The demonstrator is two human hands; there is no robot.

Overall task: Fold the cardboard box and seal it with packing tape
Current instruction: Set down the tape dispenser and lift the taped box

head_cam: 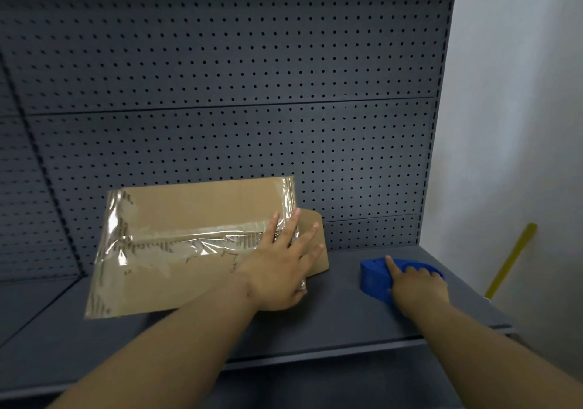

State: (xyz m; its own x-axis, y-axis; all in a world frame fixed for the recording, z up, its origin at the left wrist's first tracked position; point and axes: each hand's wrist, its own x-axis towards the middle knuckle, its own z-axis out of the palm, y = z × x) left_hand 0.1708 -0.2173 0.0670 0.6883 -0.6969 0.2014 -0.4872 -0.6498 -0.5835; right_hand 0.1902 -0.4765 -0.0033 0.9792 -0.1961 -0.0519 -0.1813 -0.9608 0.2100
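Left hand (280, 269) flat on cardboard box (189, 250), right hand (416, 285) gripping tape dispenser (375, 277)

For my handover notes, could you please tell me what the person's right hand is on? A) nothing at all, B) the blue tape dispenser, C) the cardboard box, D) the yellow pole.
B: the right hand grips the blue tape dispenser on the shelf, apart from the cardboard box, where the left hand lies flat.

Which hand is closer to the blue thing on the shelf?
Right. The right hand grips the blue tape dispenser; the left hand lies flat on the cardboard box, to the dispenser's left.
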